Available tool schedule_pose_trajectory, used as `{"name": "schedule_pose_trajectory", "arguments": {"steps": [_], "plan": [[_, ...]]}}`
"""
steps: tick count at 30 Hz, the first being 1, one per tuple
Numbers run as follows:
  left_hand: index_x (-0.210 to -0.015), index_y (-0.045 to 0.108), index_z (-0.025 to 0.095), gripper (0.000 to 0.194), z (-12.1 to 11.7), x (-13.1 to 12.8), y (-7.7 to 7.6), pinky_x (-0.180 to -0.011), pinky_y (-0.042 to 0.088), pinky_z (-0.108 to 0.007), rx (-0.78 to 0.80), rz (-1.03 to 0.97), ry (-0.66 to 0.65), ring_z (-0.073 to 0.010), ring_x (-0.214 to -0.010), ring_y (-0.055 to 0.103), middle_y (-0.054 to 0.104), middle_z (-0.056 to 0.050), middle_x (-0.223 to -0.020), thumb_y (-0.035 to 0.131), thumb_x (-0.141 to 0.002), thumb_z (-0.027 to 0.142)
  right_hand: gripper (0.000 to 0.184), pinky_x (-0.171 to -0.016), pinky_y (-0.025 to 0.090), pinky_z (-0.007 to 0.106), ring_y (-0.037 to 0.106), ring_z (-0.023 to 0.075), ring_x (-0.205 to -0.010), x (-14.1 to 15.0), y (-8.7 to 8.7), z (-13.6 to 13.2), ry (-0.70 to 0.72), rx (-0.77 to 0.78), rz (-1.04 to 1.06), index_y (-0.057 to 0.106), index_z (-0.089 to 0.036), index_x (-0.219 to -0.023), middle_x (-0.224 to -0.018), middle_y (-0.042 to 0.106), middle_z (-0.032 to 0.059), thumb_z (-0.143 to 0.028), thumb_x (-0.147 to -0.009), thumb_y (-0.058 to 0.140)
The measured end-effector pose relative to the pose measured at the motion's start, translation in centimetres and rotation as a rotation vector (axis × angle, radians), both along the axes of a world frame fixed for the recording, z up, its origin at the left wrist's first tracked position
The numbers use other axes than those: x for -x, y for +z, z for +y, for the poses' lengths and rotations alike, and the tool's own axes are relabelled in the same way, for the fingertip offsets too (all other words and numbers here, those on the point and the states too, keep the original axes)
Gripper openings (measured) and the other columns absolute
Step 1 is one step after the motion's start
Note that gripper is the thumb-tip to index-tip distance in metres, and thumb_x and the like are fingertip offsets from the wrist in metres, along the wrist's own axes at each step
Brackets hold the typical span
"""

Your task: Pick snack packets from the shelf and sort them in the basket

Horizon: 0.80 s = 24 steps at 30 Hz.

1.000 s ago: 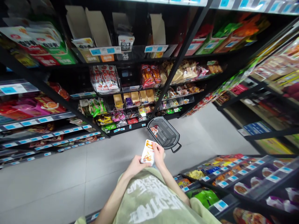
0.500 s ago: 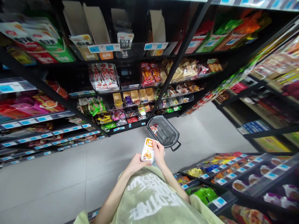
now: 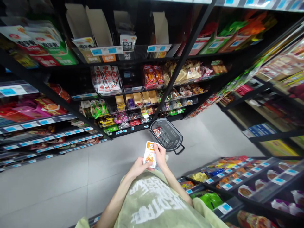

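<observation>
A white snack packet with orange print is held upright in front of my shirt. My left hand grips its lower left corner, the thumb lying across the front. On the upper right edge, my right hand pinches it with the thumb on its face. Just beyond the hands, a dark grey shopping basket with a black handle stands on the floor. A few small red and white packets lie inside it at its left end.
Black shelves full of packaged snacks run along the far side, almost touching the basket. Another sloping rack of snacks stands close by at my right. Grey floor tiles stretch to the left; more shelving rises at the far right.
My left thumb has moved a little further up over the packet's front. Both hands still hold the packet, and the basket stays in place; the view has shifted very slightly.
</observation>
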<state>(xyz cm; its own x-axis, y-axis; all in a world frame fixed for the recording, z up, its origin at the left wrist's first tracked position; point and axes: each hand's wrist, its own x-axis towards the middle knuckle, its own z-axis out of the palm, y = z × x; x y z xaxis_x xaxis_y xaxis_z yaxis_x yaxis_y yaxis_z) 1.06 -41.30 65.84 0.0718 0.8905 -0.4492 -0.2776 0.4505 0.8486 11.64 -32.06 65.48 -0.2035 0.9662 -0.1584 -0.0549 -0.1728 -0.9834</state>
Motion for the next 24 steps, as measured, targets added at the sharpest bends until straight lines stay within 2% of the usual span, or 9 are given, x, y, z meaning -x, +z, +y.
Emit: {"name": "schedule_pose_trajectory", "arguments": {"steps": [4, 11, 19, 24], "plan": [[-0.087, 0.072, 0.005, 0.041, -0.1, 0.1, -0.1, -0.071, 0.052, -0.030, -0.010, 0.060, -0.007, -0.0231, -0.072, 0.067, 0.073, -0.011, -0.079, 0.077, -0.065, 0.040, 0.037, -0.047, 0.032, 0.022, 0.038, 0.0102, -0.050, 0.0, 0.0, 0.1, -0.009, 0.011, 0.003, 0.051, -0.018, -0.062, -0.055, 0.048, -0.0038, -0.049, -0.080, 0.059], [-0.083, 0.075, 0.007, 0.030, -0.2, 0.5, 0.1, -0.068, 0.049, -0.027, -0.032, 0.083, -0.023, -0.0205, -0.070, 0.065, 0.073, -0.008, -0.077, 0.074, -0.066, 0.033, 0.038, -0.046, 0.030, 0.022, 0.037, 0.0098, -0.050, 0.1, -0.2, 0.1, -0.002, 0.021, 0.008, 0.051, -0.018, -0.061, -0.054, 0.046, -0.0046, -0.050, -0.079, 0.061], [-0.078, 0.074, 0.008, 0.026, 0.0, 1.0, 0.5, -0.061, 0.045, -0.023, -0.024, 0.074, -0.044, -0.0171, -0.064, 0.062, 0.072, -0.006, -0.073, 0.073, -0.067, 0.031, 0.041, -0.047, 0.032, 0.023, 0.040, 0.0110, -0.050, 0.3, -1.0, 0.0, 0.005, 0.049, -0.012, 0.055, -0.017, -0.064, -0.054, 0.050, -0.0037, -0.056, -0.077, 0.060], [-0.074, 0.074, 0.007, 0.029, 0.1, 1.0, 0.1, -0.060, 0.044, -0.023, -0.027, 0.163, -0.047, -0.0172, -0.062, 0.061, 0.072, -0.006, -0.071, 0.072, -0.067, 0.034, 0.038, -0.048, 0.033, 0.023, 0.041, 0.0112, -0.050, 0.1, -1.7, 0.2, -0.025, 0.083, -0.015, 0.055, -0.018, -0.064, -0.055, 0.051, -0.0033, -0.052, -0.079, 0.059]]}}
